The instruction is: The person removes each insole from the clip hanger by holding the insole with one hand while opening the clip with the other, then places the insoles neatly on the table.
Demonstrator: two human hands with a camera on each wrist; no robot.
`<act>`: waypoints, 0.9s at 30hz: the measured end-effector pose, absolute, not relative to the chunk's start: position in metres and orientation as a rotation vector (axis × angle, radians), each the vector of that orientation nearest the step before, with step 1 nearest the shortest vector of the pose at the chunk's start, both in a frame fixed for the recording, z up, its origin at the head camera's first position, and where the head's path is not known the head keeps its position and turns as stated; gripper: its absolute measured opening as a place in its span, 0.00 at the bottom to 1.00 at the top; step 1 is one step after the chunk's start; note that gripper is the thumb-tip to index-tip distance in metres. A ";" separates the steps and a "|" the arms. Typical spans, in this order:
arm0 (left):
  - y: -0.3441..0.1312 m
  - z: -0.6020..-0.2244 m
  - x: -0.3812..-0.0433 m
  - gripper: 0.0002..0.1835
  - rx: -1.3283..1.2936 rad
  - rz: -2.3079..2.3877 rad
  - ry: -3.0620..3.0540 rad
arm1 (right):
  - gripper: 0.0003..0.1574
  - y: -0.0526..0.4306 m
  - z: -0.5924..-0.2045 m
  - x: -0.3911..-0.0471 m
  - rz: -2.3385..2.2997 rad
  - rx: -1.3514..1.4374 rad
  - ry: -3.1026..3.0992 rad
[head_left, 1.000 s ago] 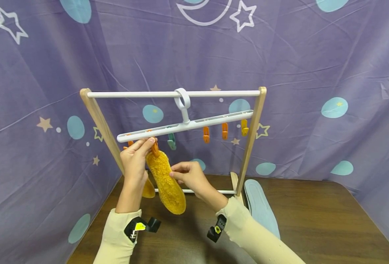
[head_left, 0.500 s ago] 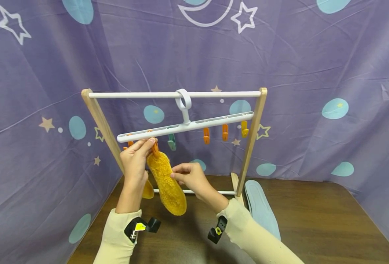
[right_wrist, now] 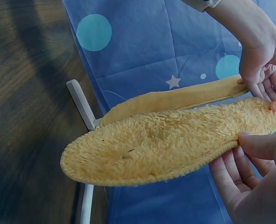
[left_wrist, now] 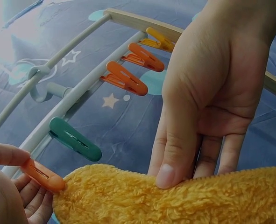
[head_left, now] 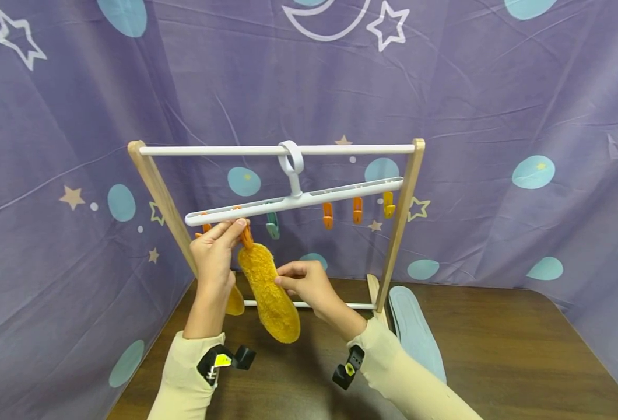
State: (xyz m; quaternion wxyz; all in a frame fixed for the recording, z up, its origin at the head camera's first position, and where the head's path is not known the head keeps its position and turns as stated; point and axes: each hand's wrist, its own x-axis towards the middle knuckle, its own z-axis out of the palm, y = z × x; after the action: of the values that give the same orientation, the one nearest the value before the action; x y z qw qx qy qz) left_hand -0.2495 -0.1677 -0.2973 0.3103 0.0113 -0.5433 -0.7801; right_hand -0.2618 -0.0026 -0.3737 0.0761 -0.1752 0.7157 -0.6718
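Observation:
In the head view my left hand (head_left: 213,254) pinches an orange clip (head_left: 247,238) under the low left end of a tilted white hanger (head_left: 267,208). A fuzzy yellow insole (head_left: 271,300) hangs slanted below, its narrow end right at the clip's tip. My right hand (head_left: 309,289) pinches the insole's right edge between thumb and fingers; in the left wrist view the thumb lies on the pile of the insole (left_wrist: 175,200). A second yellow insole (right_wrist: 175,102) hangs behind it, its upper part covered by my left hand in the head view.
The hanger hooks over the white rail (head_left: 209,150) of a wooden-sided rack (head_left: 400,227). A green clip (head_left: 273,226), orange clips (head_left: 327,215) and a yellow clip (head_left: 389,205) dangle from it. Pale blue insoles (head_left: 416,332) lie on the brown table (head_left: 498,350) at right. A purple curtain stands behind.
My right hand and the insole have shifted slightly to the right, the insole's narrow end now sitting lower at the clip. My left hand stays on the orange clip.

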 end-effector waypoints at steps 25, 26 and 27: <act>-0.166 -0.300 -0.252 0.08 0.002 -2.047 -1.403 | 0.11 0.034 -0.377 -0.258 -2.097 -0.534 2.116; -0.166 -0.300 -0.252 0.08 0.005 -2.047 -1.406 | 0.11 0.036 -0.377 -0.258 -2.100 -0.531 2.115; -0.166 -0.300 -0.252 0.08 0.008 -2.046 -1.410 | 0.12 0.038 -0.376 -0.257 -2.103 -0.525 2.112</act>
State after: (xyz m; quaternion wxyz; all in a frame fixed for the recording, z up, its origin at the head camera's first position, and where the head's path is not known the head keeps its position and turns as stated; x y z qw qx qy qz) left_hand -0.2516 -0.1663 -0.2996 0.3226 0.0032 -0.5370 -0.7795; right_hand -0.2573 0.0382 -0.3765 0.0578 -0.1731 0.6967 -0.6938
